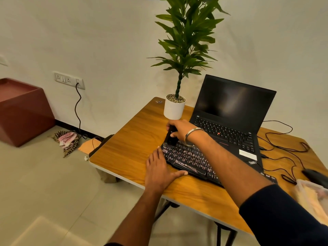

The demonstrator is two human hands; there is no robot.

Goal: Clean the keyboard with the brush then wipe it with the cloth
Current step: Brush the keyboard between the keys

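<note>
Right hand (pixel 179 129) grips black brush (pixel 170 138) | bristles on keyboard (pixel 190 158) corner

right hand (pixel 179 129) grips brush (pixel 170 137) | keyboard (pixel 191 159) | left hand (pixel 159 170) flat

Plant pot (pixel 174 109) and laptop (pixel 229 125) crowd keyboard's (pixel 188 158) far side.

The black keyboard (pixel 191 161) carries the brand "ZEBRONICS" in white along its front edge, and an "Alt" key is legible; the open laptop (pixel 229 125) bears a slanted "ThinkPad" logo on its palm rest corner
</note>
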